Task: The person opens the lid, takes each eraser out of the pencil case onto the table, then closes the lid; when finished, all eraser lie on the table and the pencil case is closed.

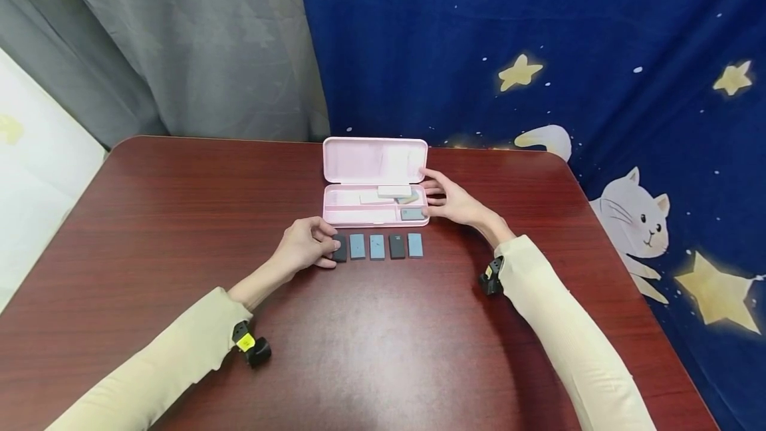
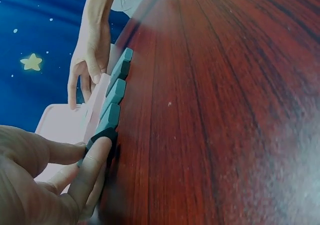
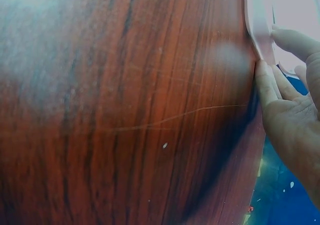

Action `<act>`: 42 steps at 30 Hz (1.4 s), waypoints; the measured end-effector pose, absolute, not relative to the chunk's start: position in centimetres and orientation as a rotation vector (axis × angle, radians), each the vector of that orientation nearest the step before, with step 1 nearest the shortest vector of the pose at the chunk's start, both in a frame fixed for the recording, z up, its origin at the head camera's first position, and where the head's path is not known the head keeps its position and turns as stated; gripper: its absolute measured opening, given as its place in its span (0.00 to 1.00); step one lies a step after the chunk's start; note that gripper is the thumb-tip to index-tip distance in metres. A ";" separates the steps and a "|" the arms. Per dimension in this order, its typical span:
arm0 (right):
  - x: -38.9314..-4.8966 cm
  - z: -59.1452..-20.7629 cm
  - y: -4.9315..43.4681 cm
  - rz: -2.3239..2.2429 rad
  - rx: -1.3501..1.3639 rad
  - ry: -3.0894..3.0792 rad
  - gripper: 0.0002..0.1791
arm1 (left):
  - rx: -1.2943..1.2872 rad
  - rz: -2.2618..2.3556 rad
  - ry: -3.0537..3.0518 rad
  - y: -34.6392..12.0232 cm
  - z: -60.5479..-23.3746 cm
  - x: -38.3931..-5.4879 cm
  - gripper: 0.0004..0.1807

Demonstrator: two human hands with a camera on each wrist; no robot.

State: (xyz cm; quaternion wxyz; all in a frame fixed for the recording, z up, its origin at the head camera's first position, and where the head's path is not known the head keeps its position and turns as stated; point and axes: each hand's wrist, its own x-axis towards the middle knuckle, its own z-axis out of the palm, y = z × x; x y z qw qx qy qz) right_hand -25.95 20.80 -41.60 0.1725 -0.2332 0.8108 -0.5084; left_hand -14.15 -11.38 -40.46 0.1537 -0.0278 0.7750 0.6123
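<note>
My left hand [image 1: 306, 245] pinches a black eraser [image 1: 340, 249] between thumb and fingers at the left end of a row. In the left wrist view the fingertips hide much of this black eraser [image 2: 102, 135]. To its right lie blue erasers [image 1: 377, 247] and another black eraser [image 1: 397, 247]. Behind the row, a pink pencil case [image 1: 353, 219] stands with its lid [image 1: 371, 159] raised. At the case's right side is my right hand [image 1: 456, 203], its extended fingers touching the edge. The right wrist view shows those fingertips [image 3: 263, 70] against the case corner [image 3: 262, 40].
Inside the case are a white block [image 1: 393, 191], other pale pieces partly covered by it, and a blue-grey eraser [image 1: 412, 214] in the front right compartment. The dark red wooden table [image 1: 179, 218] ends at curtains [image 1: 419, 38] behind.
</note>
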 end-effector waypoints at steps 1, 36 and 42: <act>-26.0 -41.6 20.8 -1.444 -0.663 2.300 0.47 | -0.082 1.743 2.237 -11.3 -40.4 -14.2 0.12; -25.8 -41.5 20.6 -1.429 -0.663 2.319 0.46 | -0.028 1.623 2.336 -11.7 -40.5 -14.8 0.09; -25.9 -41.7 20.8 -1.432 -0.662 2.314 0.46 | -0.034 1.635 2.342 -11.7 -40.5 -14.9 0.09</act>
